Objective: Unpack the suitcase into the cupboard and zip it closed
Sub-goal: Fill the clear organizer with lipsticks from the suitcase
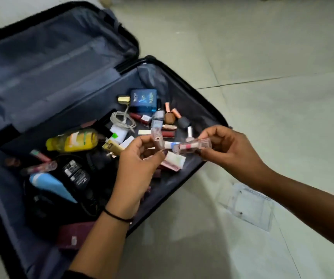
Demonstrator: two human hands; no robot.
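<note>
- Now, head view: the suitcase (182, 93) lies open on the tiled floor (262, 57), its lid half bare.
- Left hand (140, 158) pinches a clear lip-gloss tube (157, 135) over the near edge of the suitcase.
- Right hand (226, 146) grips another clear tube (192, 147), close beside the first.
- Yellow bottle (73, 140), blue box (144, 99) and white cable (122, 119) lie inside among small cosmetics.

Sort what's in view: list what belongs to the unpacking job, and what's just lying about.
Job: suitcase; clear tubes in left hand and right hand; yellow bottle; blue box; white cable; blue tube.
Lying about: clear plastic tray on the floor.
</note>
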